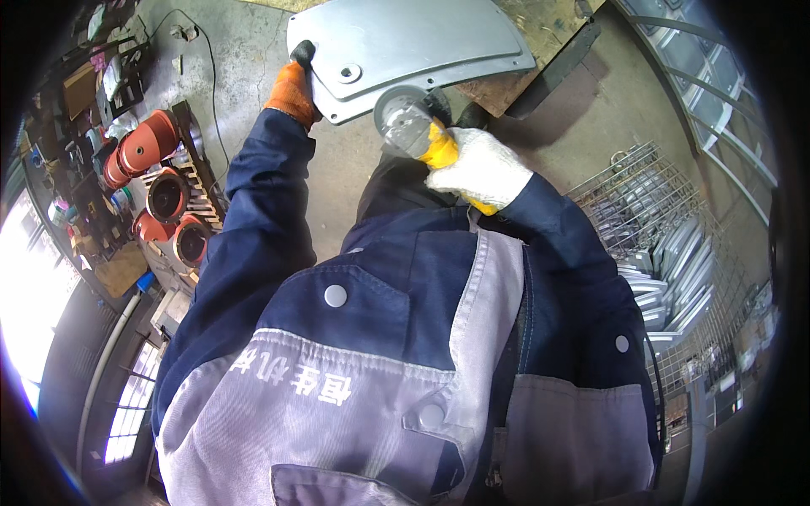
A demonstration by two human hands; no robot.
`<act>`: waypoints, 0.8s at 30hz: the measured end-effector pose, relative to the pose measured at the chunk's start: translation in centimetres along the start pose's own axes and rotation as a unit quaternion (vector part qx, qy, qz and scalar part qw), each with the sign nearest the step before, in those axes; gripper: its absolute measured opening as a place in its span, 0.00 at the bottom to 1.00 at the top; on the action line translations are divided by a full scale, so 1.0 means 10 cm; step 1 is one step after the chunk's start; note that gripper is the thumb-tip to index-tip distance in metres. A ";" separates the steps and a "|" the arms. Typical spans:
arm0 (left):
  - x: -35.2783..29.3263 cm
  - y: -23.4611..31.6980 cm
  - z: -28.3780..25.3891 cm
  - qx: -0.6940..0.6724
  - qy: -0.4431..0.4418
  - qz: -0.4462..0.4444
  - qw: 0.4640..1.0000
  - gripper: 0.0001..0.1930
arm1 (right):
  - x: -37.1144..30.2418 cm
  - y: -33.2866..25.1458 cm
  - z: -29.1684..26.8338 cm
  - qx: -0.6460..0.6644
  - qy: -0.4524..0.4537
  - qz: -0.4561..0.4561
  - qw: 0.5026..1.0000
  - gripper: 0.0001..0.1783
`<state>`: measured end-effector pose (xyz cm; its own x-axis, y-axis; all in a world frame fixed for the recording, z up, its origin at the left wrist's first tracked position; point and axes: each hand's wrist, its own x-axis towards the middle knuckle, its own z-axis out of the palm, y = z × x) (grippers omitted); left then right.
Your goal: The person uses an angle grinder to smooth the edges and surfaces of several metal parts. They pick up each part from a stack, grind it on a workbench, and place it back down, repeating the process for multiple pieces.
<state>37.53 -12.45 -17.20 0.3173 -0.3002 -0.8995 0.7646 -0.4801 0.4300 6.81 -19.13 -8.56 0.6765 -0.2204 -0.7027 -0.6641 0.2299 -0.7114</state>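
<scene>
A grey metal cover plate (413,42) with a raised middle, a round hole near its left end and small holes along its rim lies at the top of the view. My left hand (294,94), in an orange glove with dark fingertips, grips the plate's left edge. A white glove covers my right hand (488,167), which is closed around a yellow angle grinder (440,145). The grinder's round disc and guard overlap the plate's near edge; I cannot tell whether the disc touches it. Most of the grinder's body is hidden by my right hand.
The plate rests over a worn wooden table (553,25) with a dark metal edge. Orange-red round housings (152,143) stand on pallets at left. A wire mesh basket (629,198) of grey metal parts is at right. A black cable (215,105) runs along the floor.
</scene>
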 end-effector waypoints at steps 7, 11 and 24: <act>0.02 0.02 -0.01 0.004 0.001 0.006 1.000 0.30 | 0.08 0.26 -0.08 0.074 0.016 0.022 0.997 0.27; 0.02 0.04 -0.03 0.017 -0.011 0.010 1.000 0.31 | 0.12 0.42 -0.12 0.105 0.033 0.008 0.994 0.26; 0.10 0.07 -0.16 -0.040 -0.059 -0.037 0.997 0.28 | 0.04 0.60 -0.46 0.215 0.069 0.063 0.972 0.18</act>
<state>39.28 -11.81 -17.95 0.1941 -0.3636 -0.9111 0.8273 -0.4385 0.3512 1.61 -22.19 -13.20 0.5299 -0.2832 -0.7993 -0.5246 0.6310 -0.5714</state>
